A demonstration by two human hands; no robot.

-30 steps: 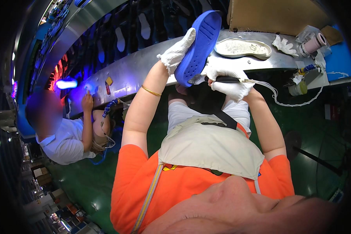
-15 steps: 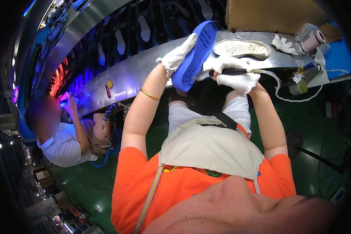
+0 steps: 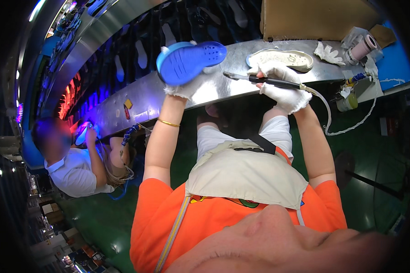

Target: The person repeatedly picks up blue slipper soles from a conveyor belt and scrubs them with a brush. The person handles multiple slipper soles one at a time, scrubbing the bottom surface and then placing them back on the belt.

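Blue sole (image 3: 191, 61): matt rubbery foam. Bench (image 3: 223, 88): shiny brushed metal. Gloves (image 3: 282, 86): white knit cloth. Box (image 3: 314, 18): cardboard.

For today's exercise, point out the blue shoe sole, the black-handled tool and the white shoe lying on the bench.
blue shoe sole (image 3: 191, 61), head view, middle of its underside.
black-handled tool (image 3: 278, 83), head view, on the handle.
white shoe (image 3: 282, 58), head view, on its pale sole.

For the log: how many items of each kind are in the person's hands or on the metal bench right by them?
Blue shoe sole, in the left hand: 1
Dark pen-like tool with a hose, in the right hand: 1
White shoe on the metal bench: 1
Loose white glove: 1
Pink tape roll: 1
Total: 5
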